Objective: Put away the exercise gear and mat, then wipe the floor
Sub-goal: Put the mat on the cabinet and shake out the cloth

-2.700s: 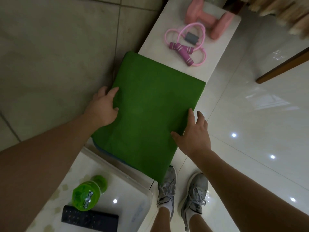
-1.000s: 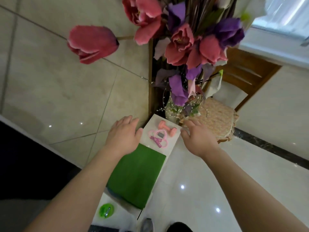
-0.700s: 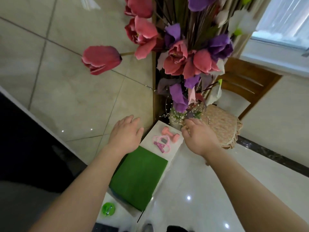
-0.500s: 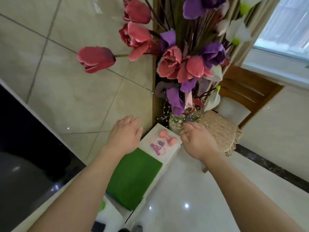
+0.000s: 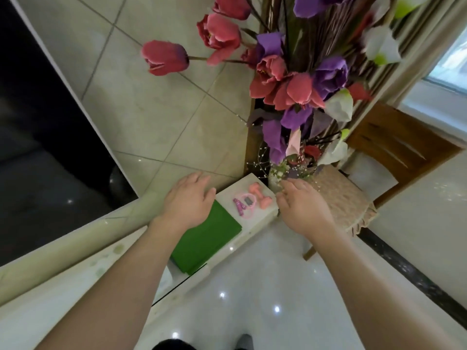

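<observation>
White glossy floor tile point(image 5: 278, 274) across lower right of frame, light glints on it. Beige wall tile point(image 5: 151, 109) upper centre-left. Black glossy panel point(image 5: 38, 122) down left edge, white trim alongside. Tall bunch of red, purple and white fabric flowers point(image 5: 290, 84) top centre, stems down into pale vase point(image 5: 274, 179) at frame centre. Brown wooden chair point(image 5: 394, 147) right of centre, tan fringed seat cushion point(image 5: 341, 198) on it. Long white stone-look ledge point(image 5: 255, 224) running diagonally from lower left to centre, along wall.

Flat folded green exercise mat point(image 5: 207, 238) lying on ledge, just below frame centre.

Left hand point(image 5: 188, 200) palm down, fingers straight and loosely together, nothing held. Overlapping mat's upper-left corner in view; contact not determinable.

Right hand point(image 5: 300, 208) palm down, fingers relaxed, slightly spread, nothing held. Just right of ledge end, fingertips near vase in view.

Pink loop resistance band with purple grips point(image 5: 240, 205) flat on ledge, between mat and vase end. Small pink dumbbell point(image 5: 260, 195) right beside band at ledge's far end, between both hands in view.
</observation>
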